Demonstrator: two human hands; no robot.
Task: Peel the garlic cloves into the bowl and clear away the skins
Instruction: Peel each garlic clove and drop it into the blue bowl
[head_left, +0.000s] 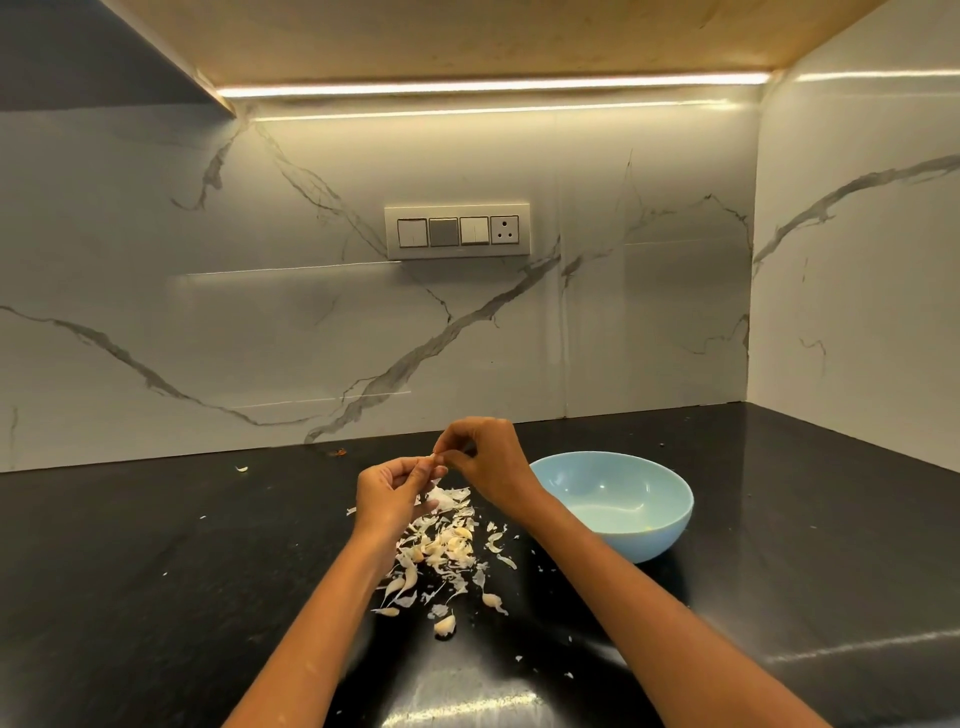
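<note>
Both my hands are raised above the black counter (156, 571), working one garlic clove (431, 458) between them. My left hand (389, 493) holds the clove in its fingertips. My right hand (485, 460) pinches the clove's tip or its skin with curled fingers. Below the hands lies a pile of papery skins mixed with several cloves (447, 545). One clove (445, 625) lies apart at the pile's near end. A light blue bowl (654, 535) stands to the right of the pile, with little visible inside it.
A stray skin flake (241, 468) and a small reddish scrap (338, 452) lie near the marble backsplash. A switch panel (457, 231) sits on the back wall. A side wall closes the counter at the right. Small skin bits are scattered toward the near edge.
</note>
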